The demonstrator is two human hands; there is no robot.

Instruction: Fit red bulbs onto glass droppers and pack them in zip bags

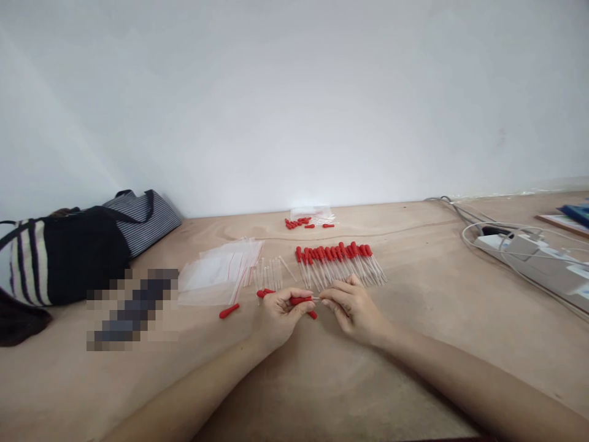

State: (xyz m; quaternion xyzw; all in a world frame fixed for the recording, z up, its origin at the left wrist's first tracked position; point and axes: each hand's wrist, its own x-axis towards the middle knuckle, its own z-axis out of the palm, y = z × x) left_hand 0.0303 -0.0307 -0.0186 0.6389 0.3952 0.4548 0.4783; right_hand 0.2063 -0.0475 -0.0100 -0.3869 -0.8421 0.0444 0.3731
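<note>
Between thumb and fingers, my left hand [281, 314] pinches a red rubber dropper bulb [301, 301]. My right hand [352, 308] is closed on a thin clear dropper tube [316, 299], whose end meets the bulb's mouth; how deep it sits inside is hidden. Loose red bulbs lie around my left hand, one [229, 311] to its left. Just beyond it are several bare clear tubes [269, 274]. A row of droppers with red bulbs fitted [340, 261] lies beyond my right hand, bulbs pointing away from me.
Clear zip bags [216, 273] are piled at left, near a black bag [87, 252] and a striped bag [145, 215]. More red bulbs [297, 224] and tubes lie near the wall. A white power strip [529, 258] with cables is at right. Something pixelated [135, 310] lies left.
</note>
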